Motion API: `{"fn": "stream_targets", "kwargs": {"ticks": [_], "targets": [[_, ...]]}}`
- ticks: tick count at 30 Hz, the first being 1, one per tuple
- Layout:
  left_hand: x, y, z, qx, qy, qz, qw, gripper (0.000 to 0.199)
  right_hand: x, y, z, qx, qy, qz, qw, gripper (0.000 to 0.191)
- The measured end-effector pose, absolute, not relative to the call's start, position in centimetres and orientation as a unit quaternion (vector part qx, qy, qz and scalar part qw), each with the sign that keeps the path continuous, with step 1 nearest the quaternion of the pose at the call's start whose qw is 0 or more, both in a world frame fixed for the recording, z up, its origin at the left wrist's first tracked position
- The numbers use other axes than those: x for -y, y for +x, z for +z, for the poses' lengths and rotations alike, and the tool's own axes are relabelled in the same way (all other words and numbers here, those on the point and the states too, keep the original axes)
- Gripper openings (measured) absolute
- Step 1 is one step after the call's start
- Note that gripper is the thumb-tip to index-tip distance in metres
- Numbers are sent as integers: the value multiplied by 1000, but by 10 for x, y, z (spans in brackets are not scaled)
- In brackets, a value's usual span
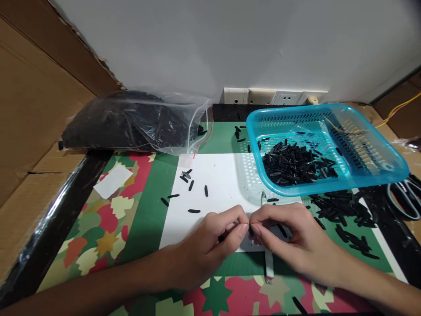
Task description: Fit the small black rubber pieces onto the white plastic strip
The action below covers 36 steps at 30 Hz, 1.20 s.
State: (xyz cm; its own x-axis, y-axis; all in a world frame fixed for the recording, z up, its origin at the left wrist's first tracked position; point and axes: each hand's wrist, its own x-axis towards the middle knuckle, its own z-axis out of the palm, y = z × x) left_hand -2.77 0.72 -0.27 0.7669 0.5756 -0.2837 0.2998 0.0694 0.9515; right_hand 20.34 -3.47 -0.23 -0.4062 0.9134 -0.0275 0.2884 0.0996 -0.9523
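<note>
My left hand (215,239) and my right hand (297,243) meet fingertip to fingertip over the front of a white sheet (220,175). Both pinch thumb against forefinger, with a small dark piece (251,231) between them, mostly covered by the fingers. It resembles the slim black pieces (194,211) scattered on the sheet. Partly beneath my right hand lies a slender white pen-like tool (269,265) with a pointed tip. More black pieces (342,210) are heaped to the right of that hand.
A blue plastic basket (329,189) with a pile of black pieces (296,164) stands at back right. A clear zip bag (138,123) full of dark material lies at back left. Scissors (403,199) rest at the right edge, a paper scrap (112,181) at left. Wall sockets (287,97) line the back.
</note>
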Motion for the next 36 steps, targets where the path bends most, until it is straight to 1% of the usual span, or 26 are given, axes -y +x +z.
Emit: {"fn": "stream_targets", "kwargs": {"ticks": [5, 9, 13, 15, 22, 36], "targets": [[-7, -26, -3, -330, 662, 112, 664, 39, 34, 201, -3, 689, -440, 460, 347, 15], [-7, -26, -7, -341, 581, 149, 723, 38, 35, 201, -4, 681, -444, 461, 356, 14], [-6, -24, -12, -345, 509, 186, 766, 37, 38, 203, -10, 702, -433, 427, 371, 2], [-5, -23, -14, -345, 502, 195, 768, 36, 39, 204, -14, 725, -423, 392, 376, 7], [-6, -23, -14, -332, 493, 206, 777, 40, 37, 204, -13, 758, -418, 331, 376, 10], [-8, -24, -9, -331, 516, 182, 769, 42, 36, 206, -12, 761, -424, 342, 354, 14]]}}
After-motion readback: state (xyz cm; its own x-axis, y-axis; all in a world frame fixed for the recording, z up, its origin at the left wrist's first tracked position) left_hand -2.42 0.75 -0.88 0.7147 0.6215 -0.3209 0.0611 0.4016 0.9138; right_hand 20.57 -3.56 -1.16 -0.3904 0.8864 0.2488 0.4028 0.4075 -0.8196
